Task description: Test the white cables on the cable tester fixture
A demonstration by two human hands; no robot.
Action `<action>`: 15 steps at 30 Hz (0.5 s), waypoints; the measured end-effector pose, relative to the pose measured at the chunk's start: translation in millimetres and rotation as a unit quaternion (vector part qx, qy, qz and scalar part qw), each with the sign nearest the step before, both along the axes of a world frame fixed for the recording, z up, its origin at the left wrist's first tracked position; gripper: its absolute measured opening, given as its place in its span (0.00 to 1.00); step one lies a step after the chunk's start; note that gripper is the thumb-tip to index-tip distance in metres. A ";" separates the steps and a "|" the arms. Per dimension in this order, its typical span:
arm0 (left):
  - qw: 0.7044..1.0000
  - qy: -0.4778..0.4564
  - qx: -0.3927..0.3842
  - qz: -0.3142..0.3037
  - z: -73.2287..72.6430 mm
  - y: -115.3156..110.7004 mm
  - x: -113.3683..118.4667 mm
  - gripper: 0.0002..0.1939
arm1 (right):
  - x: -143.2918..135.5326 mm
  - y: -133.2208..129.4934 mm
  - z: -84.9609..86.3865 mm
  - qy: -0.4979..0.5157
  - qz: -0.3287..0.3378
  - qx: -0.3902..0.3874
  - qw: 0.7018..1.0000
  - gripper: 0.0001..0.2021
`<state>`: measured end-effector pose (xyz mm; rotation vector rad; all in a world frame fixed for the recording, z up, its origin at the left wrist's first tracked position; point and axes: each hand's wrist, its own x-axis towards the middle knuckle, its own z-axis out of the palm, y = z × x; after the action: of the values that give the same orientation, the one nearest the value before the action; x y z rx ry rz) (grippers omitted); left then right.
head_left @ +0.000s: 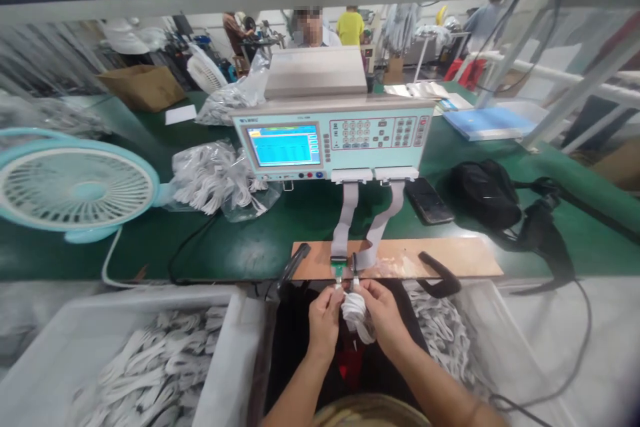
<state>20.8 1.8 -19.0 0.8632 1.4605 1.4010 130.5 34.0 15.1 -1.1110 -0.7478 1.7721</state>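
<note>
A coiled white cable (355, 310) hangs between my two hands, just below the bench edge. My left hand (326, 313) pinches one end of it, close under a small green circuit board (339, 269). My right hand (383, 310) is closed on the other end, near a dark-tipped connector (355, 267). Two grey ribbon cables (345, 220) run down from a tester (330, 140) with a lit blue screen to these connectors. Whether the cable ends are fully seated is too small to tell.
A wooden strip (400, 257) lies along the bench edge. White bins (225, 347) of coiled cables flank my lap. A turquoise fan (75, 180), bagged cables (210, 177), a phone (429, 201) and a black bag (483, 193) sit on the green bench. People are in the background.
</note>
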 end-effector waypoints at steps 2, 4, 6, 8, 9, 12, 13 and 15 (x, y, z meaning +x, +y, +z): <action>1.000 0.006 0.009 0.004 1.6 4.7 2.2 0.18 | -0.5 0.7 0.3 -0.009 -0.003 0.006 1.000 0.16; 1.000 0.014 0.012 0.014 5.5 8.3 4.8 0.19 | -0.6 1.1 1.0 -0.017 0.000 0.007 1.000 0.16; 0.999 0.030 0.014 0.019 12.4 6.0 4.9 0.19 | -0.2 0.1 2.7 -0.029 0.004 -0.002 1.000 0.16; 0.998 0.049 0.016 0.026 21.4 -4.9 -2.1 0.17 | 0.4 -1.6 4.9 -0.051 0.000 -0.025 0.998 0.17; 0.997 0.061 0.020 0.031 25.7 -13.7 -9.8 0.17 | 0.5 -2.0 5.6 -0.066 -0.008 -0.037 0.997 0.18; 0.981 0.181 -0.003 0.070 33.1 -53.3 -54.3 0.16 | -0.5 0.5 4.0 -0.109 -0.022 -0.059 0.992 0.21; 0.964 0.243 -0.040 0.095 32.7 -71.0 -76.2 0.17 | -0.9 2.0 2.4 -0.116 -0.022 -0.057 0.991 0.21; 0.903 0.346 -0.177 0.182 27.4 -112.5 -127.5 0.19 | -1.5 4.5 -1.4 -0.121 -0.022 -0.050 0.991 0.21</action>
<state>-106.7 -110.7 8.4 0.9255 2.4394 1.0539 129.0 38.5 13.7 -1.4185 -0.7777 1.6701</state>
